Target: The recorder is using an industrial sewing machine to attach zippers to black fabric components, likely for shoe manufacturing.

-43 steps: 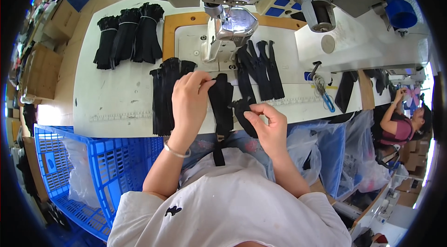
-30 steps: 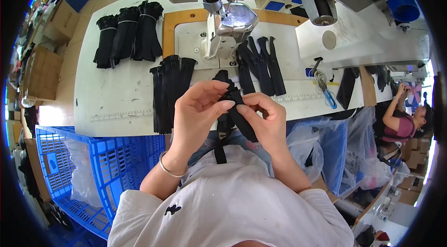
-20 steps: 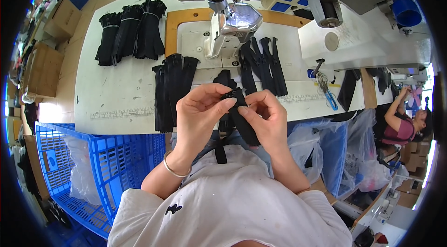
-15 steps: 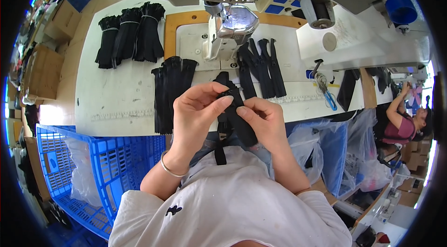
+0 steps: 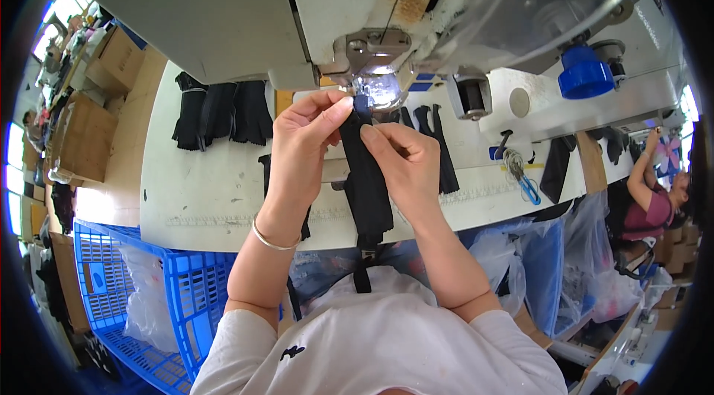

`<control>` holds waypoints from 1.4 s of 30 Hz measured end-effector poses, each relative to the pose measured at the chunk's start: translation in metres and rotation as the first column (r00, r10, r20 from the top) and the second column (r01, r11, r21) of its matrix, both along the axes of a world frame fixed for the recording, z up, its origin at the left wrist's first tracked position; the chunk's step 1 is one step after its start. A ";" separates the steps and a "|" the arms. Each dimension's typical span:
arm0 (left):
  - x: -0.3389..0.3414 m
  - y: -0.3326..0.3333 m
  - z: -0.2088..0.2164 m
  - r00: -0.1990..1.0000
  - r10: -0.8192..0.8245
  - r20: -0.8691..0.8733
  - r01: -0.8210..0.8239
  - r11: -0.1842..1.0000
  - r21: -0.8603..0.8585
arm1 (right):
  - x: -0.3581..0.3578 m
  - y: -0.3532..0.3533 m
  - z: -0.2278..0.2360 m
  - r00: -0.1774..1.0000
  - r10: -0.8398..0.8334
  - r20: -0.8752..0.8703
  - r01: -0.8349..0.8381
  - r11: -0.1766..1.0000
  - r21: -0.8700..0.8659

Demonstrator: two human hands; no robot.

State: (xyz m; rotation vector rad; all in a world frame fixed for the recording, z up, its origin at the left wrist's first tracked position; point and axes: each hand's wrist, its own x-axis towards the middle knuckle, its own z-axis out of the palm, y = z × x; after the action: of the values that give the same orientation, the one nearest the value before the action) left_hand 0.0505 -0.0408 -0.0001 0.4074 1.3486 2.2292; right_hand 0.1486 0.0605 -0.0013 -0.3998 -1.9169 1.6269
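A long black zipper [image 5: 369,205] hangs toward me from under the lit needle area of the sewing machine [image 5: 379,88]. My left hand [image 5: 309,131] pinches its upper end between thumb and index finger, right beside the presser foot. Just below, my right hand [image 5: 405,161] grips the zipper's right edge with thumb and bent fingers. Part of the zipper is hidden behind my fingertips. Right of my right hand, more black zippers [image 5: 445,153] lie on the white table [image 5: 216,179]. Another black piece [image 5: 306,224] is mostly covered by my left forearm.
Tied bundles of black zippers [image 5: 251,114] lie at the table's far left. Thread snips with blue handles [image 5: 529,190] rest on the right. A blue plastic crate [image 5: 175,298] stands below the left edge, and a person [image 5: 645,205] sits at far right.
Both hands have carried the zipper forward and up to the needle area. My view has tipped closer to the machine head, which fills more of the picture.
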 end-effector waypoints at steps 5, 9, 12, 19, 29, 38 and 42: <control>-0.003 0.011 -0.001 0.999 0.048 0.020 -0.048 0.999 0.005 | -0.009 0.000 -0.001 0.998 -0.053 -0.039 0.052 0.998 -0.035; 0.000 0.013 -0.001 0.992 0.122 0.029 -0.123 0.992 0.022 | -0.013 -0.003 0.001 0.996 -0.072 -0.045 0.071 0.997 -0.038; 0.003 0.015 -0.003 0.989 0.122 0.083 -0.127 0.990 0.056 | -0.012 -0.004 0.005 0.998 -0.055 -0.017 0.054 0.996 -0.064; 0.011 0.022 0.001 0.975 0.103 0.196 -0.136 0.977 0.162 | -0.009 -0.001 0.001 0.997 -0.083 0.004 0.083 0.995 -0.051; 0.043 -0.007 -0.019 0.984 0.158 -0.085 -0.159 0.987 -0.007 | 0.041 -0.012 -0.011 0.988 0.064 0.142 -0.078 0.992 0.095; 0.042 -0.005 -0.021 0.989 0.117 0.090 -0.121 0.992 0.039 | 0.046 -0.015 -0.017 0.984 0.085 0.158 -0.086 0.996 0.000; 0.044 -0.005 -0.017 0.985 0.103 0.140 -0.112 0.992 0.058 | 0.048 -0.015 -0.016 0.981 0.068 0.182 -0.070 0.998 0.006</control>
State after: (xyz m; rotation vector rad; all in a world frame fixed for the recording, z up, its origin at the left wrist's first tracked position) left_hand 0.0940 -0.0455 -0.0173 0.2039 1.2549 2.3484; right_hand 0.1963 0.0455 -0.0177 -0.4973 -2.0957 1.6717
